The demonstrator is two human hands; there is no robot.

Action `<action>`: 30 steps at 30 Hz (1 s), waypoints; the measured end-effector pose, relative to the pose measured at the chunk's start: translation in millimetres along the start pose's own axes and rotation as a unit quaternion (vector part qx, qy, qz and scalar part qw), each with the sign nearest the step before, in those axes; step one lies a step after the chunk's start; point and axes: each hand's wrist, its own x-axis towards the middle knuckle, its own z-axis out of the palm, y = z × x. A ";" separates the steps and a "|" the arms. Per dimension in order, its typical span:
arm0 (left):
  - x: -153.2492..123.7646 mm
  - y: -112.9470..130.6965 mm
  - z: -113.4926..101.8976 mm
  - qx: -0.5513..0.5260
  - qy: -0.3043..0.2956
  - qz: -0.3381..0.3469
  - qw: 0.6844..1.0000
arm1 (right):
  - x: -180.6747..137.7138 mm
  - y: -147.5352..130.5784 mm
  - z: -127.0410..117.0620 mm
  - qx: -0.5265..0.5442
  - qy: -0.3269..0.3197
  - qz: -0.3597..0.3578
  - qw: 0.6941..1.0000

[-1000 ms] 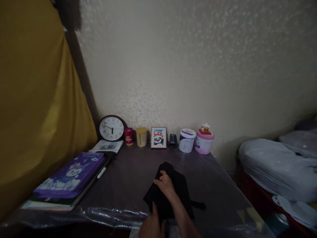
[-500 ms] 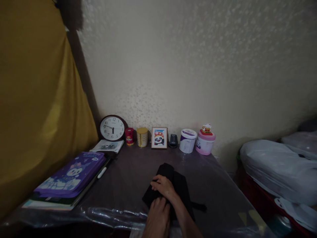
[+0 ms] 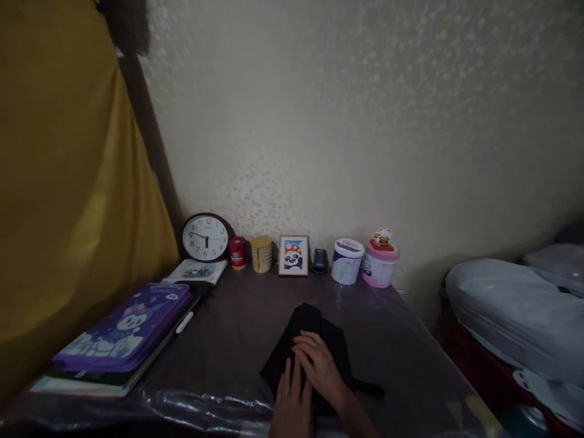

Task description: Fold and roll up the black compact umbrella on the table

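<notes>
A folded black cloth point(image 3: 302, 328) lies on the dark table point(image 3: 237, 328) near its front edge. Both hands rest flat on it. My right hand point(image 3: 322, 368) lies palm down across the cloth's middle, fingers stretched toward the left. My left hand point(image 3: 292, 404) sits just nearer to me, fingers pointing up the cloth and touching the right hand. A thin black strap point(image 3: 367, 388) sticks out from the cloth to the right.
Along the wall stand a clock point(image 3: 205, 237), a red tin point(image 3: 237, 253), a gold tin point(image 3: 261, 253), a framed picture point(image 3: 293, 255), a white tub point(image 3: 347, 261) and a pink tub point(image 3: 379, 263). A purple case point(image 3: 123, 325) lies left on books. Yellow curtain point(image 3: 59, 182) left; bagged bundles point(image 3: 515, 310) right.
My right hand slid down the cloth toward me and flattened out. My left hand moved up beside it onto the cloth.
</notes>
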 end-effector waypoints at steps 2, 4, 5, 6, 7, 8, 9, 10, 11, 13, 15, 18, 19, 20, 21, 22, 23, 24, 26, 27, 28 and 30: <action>-0.2 6.1 0.4 0.012 0.009 -0.040 0.999 | 6.3 14.2 0.3 -0.024 -0.008 -0.010 1.000; 0.1 11.2 -1.1 0.015 0.007 -0.063 0.998 | 16.9 28.4 1.6 -0.048 -0.014 -0.024 0.998; 0.4 12.9 -1.7 0.015 0.003 -0.072 0.997 | 23.1 34.8 2.4 -0.059 -0.016 -0.031 0.998; 0.7 13.9 -2.1 0.014 -0.001 -0.081 0.997 | 29.5 40.8 3.1 -0.069 -0.016 -0.037 0.997; 1.1 14.3 -2.1 0.012 -0.006 -0.091 0.996 | 35.9 46.1 3.7 -0.079 -0.017 -0.040 0.996; 1.5 14.3 -2.0 0.008 -0.011 -0.099 0.995 | 42.5 50.8 4.1 -0.090 -0.018 -0.042 0.995; 1.7 14.0 -1.7 0.004 -0.017 -0.105 0.994 | 49.2 55.1 4.3 -0.102 -0.021 -0.040 0.994; 2.0 13.6 -1.5 -0.001 -0.023 -0.108 0.994 | 56.1 58.9 4.1 -0.118 -0.026 -0.035 0.992; 2.2 13.3 -1.2 -0.005 -0.028 -0.108 0.994 | 63.0 62.2 3.7 -0.137 -0.032 -0.024 0.990; 2.5 13.5 -0.8 -0.008 -0.034 -0.104 0.994 | 76.2 67.0 1.9 -0.173 -0.035 0.007 0.984; 2.6 14.2 0.4 0.000 -0.033 -0.108 0.994 | 86.3 67.5 0.1 -0.198 -0.019 0.035 0.979; 1.9 13.8 5.0 0.034 -0.015 -0.109 0.993 | 88.0 55.6 1.6 -0.207 0.000 0.036 0.978; 1.2 12.7 7.1 0.047 -0.001 -0.102 0.994 | 83.9 47.6 4.0 -0.202 -0.017 0.025 0.979; 0.3 11.2 9.3 0.059 0.017 -0.089 0.994 | 77.7 37.9 7.2 -0.193 -0.044 0.012 0.980; -0.8 9.3 11.3 0.068 0.038 -0.074 0.994 | 69.8 26.9 10.8 -0.177 -0.083 -0.004 0.981; -2.0 7.2 12.9 0.075 0.058 -0.060 0.994 | 60.6 15.2 14.3 -0.154 -0.122 -0.011 0.980; -3.3 5.3 13.9 0.079 0.074 -0.048 0.993 | 50.9 3.7 17.0 -0.123 -0.143 -0.011 0.982; -4.4 3.6 14.0 0.081 0.082 -0.041 0.992 | 41.1 -6.7 18.3 -0.075 -0.154 -0.006 0.985; -6.1 1.2 11.9 0.082 0.083 -0.037 0.992 | 22.6 -20.2 15.1 0.047 -0.160 0.010 0.986; -6.7 0.5 9.7 0.080 0.081 -0.038 0.993 | 14.1 -21.5 10.4 0.099 -0.131 0.028 0.986; -6.9 0.0 7.0 0.074 0.078 -0.039 0.993 | 5.9 -18.5 3.9 0.135 -0.086 0.054 0.986; -7.1 -0.6 0.4 0.052 0.069 -0.036 0.996 | -10.7 -0.6 -12.1 0.140 0.056 0.129 0.980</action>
